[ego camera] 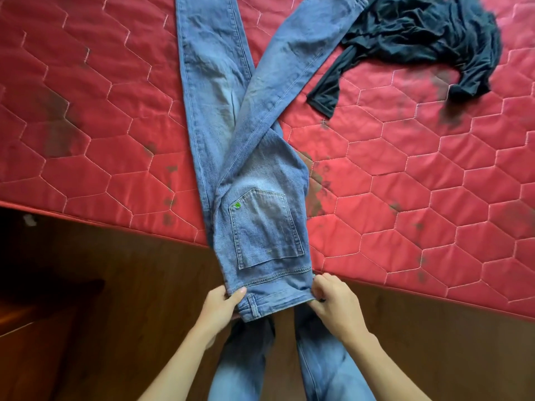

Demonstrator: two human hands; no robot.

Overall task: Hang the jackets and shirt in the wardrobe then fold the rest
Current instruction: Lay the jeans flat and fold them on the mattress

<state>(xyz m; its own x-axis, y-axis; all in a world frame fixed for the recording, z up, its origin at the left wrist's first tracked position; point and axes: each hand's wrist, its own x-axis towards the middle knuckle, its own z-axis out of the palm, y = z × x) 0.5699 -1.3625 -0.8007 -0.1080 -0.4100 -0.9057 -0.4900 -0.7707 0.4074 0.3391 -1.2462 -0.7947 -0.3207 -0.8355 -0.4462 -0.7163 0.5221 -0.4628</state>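
Head view shows a red quilted mattress (405, 169) filling the far part of the scene, with the blue jeans (260, 175) lying along it, halved lengthwise with the back pocket (266, 230) up and the legs running away to the far edge. The two legs are not stacked: one runs straight, the other splays right, its end just beside a crumpled black garment (419, 33). A fold made now would likely come out crooked, and a pull could drag that garment along. The waistband overhangs the near mattress edge above the wooden floor (115, 285), so a loosened grip might let the denim slide off. The left hand (221, 306) pinches the left waistband corner and the right hand (335, 305) pinches the right one, both with fingers curled round the cloth.
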